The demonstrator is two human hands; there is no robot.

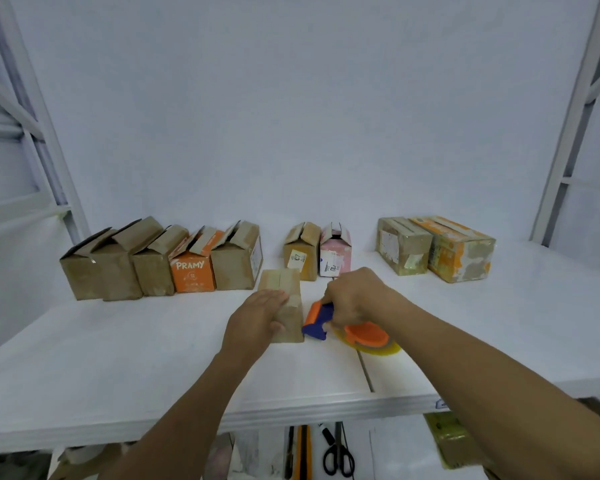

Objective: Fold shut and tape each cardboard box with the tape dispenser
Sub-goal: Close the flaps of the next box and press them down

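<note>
A small brown cardboard box [280, 284] with its flaps folded shut stands in the middle of the white table [118, 358]. My left hand [257, 317] lies flat on the near part of its top, fingers straight. My right hand [355, 296] grips the handle of the orange and blue tape dispenser [326, 318], whose head touches the box's right side near the table. The clear tape roll [371, 337] sits just under my right wrist.
Several boxes with raised flaps [160, 265] line the back left, two more [317, 254] stand behind the dispenser, and two taped boxes [433, 249] sit at the back right. Scissors [338, 453] lie on a lower level under the table's front edge. White frame posts flank both sides.
</note>
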